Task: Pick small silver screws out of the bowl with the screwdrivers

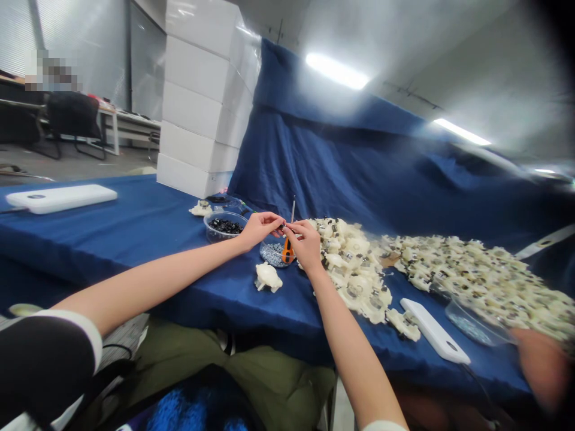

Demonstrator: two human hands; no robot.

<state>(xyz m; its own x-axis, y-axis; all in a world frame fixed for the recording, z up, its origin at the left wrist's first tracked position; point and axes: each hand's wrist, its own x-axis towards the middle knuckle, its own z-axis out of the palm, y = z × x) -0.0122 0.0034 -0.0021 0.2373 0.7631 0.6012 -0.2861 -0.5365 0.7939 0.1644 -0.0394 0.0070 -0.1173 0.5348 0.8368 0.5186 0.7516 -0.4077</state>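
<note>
My left hand (261, 228) and my right hand (307, 244) meet above the table, fingertips pinched together around a small dark part (283, 225). The fingers hide most of it, so its kind is unclear. Just below them is a clear bowl of small silvery pieces that look like screws (271, 254). A screwdriver with an orange handle (288, 251) stands in that bowl, shaft upward. Left of it, a clear round tub (207, 228) holds small black pieces. One cream plastic part (268, 277) rests on the cloth nearer to me.
Cream plastic parts (354, 263) are heaped to the right, with another heap (476, 269) beyond. White flat devices lie left (67, 197) and right (435, 329). White boxes (193, 108) are stacked behind. A clear tray (476, 323) and another person's blurred arm (541, 365) are at right.
</note>
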